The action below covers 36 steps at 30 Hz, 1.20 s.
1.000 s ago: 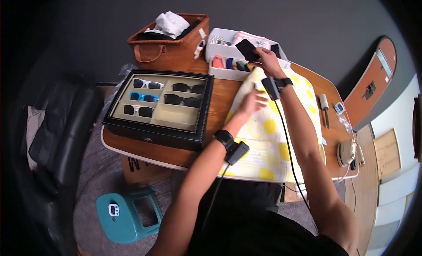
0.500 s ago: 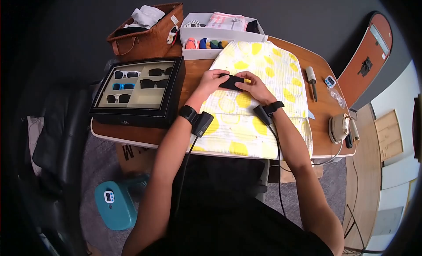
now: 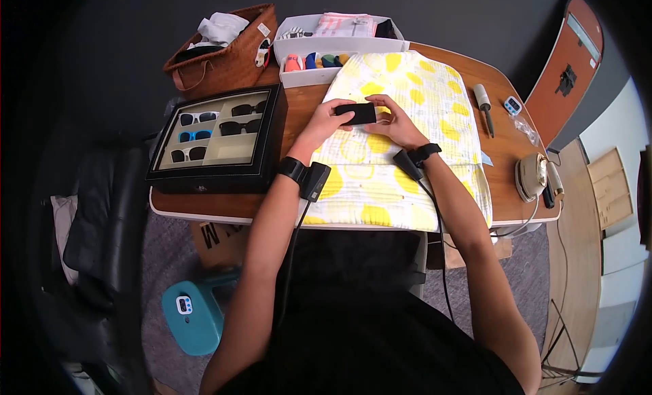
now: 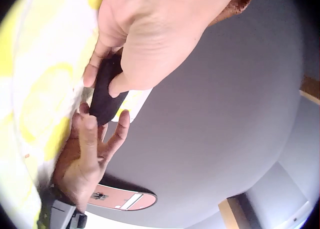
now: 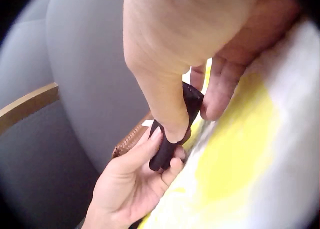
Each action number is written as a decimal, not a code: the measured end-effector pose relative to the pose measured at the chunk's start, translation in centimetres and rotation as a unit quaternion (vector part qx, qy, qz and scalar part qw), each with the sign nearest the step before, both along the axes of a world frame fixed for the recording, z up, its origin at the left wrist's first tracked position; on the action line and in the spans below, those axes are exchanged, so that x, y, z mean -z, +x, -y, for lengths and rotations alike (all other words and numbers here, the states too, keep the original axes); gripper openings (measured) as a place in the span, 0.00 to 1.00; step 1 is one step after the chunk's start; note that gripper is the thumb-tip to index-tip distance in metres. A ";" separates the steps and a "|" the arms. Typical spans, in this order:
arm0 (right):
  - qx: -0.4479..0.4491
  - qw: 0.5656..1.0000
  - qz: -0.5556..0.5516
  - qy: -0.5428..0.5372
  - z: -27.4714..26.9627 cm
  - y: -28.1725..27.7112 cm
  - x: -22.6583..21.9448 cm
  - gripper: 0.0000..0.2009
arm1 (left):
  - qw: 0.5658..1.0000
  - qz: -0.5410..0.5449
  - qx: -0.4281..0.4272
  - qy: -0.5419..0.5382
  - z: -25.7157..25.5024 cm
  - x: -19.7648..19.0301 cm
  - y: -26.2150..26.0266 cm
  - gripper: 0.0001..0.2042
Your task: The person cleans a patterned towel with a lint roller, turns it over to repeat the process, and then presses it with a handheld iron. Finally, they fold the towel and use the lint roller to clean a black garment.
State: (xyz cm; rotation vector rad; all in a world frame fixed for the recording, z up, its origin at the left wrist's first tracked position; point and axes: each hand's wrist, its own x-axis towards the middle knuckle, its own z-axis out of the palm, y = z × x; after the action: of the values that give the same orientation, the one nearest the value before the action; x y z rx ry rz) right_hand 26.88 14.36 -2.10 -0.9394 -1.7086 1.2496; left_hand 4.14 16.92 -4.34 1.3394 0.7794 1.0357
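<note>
A small folded black cloth (image 3: 356, 114) is held above the yellow-spotted white cloth (image 3: 367, 171), near its far left part. My left hand (image 3: 326, 122) grips its left end, thumb on the upper face and fingers beneath, as the left wrist view (image 4: 150, 44) confirms. At the other end is my right hand (image 3: 397, 123), thumb and fingers spread around the black piece. In the right wrist view the right thumb (image 5: 172, 124) overlaps the black cloth (image 5: 165, 151), while the left hand (image 5: 127, 184) pinches its lower end.
A black glasses case (image 3: 272, 144) with several sunglasses stands left. Behind are a brown basket (image 3: 234, 72) and a white box (image 3: 319, 76) holding rolled items. On the right lie a lint roller (image 3: 484, 110), a timer (image 3: 513, 106) and a small steamer-like appliance (image 3: 531, 178).
My right hand has brought the black cloth from the white box to the middle, where the left hand took hold. It is now smaller and folded; the right fingers have spread at its end.
</note>
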 end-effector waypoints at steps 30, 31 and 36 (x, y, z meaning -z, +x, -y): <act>-0.002 0.991 -0.097 -0.091 -1.5 0.3 1.5 0.12 | 0.999 0.020 0.025 -0.024 2.0 -1.1 0.4 0.18; 0.007 0.992 -0.092 -0.087 -1.7 0.3 1.7 0.12 | 0.999 0.020 0.026 -0.022 1.8 -1.2 0.4 0.18; 0.019 0.992 -0.103 -0.076 -1.8 -0.4 1.7 0.14 | 0.999 -0.002 0.039 0.005 1.3 -0.4 0.2 0.21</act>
State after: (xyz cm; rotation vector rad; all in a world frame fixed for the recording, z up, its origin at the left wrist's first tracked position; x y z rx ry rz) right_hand 26.48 16.19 -3.84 -0.8924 -1.4453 1.4150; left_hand 4.37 15.64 -3.96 1.3703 0.7205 0.9769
